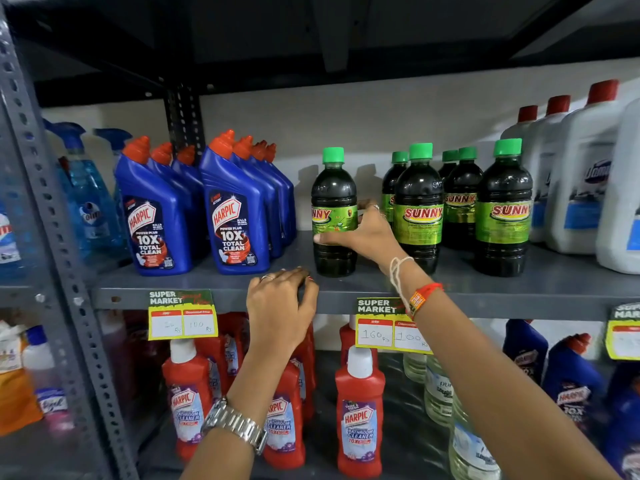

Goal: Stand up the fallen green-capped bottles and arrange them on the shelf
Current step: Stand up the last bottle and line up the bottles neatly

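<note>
On the grey metal shelf (214,282), the right hand (367,233) wraps around a dark plastic bottle with a green screw cap and a green-and-yellow label (334,209), thumb across the front of the label and fingers curled behind its right side. That bottle stands upright near the front edge, apart from the group. To its right, five more dark green-capped bottles (419,206) stand upright in a loose cluster, some in front and some behind. The left hand (280,306) holds nothing; its fingers are bent and rest on the front lip of the shelf, just left of the gripped bottle. Blue angled-neck toilet cleaner bottles with red caps (235,216) stand further left, and white jugs with red caps (581,174) stand at the far right.
</note>
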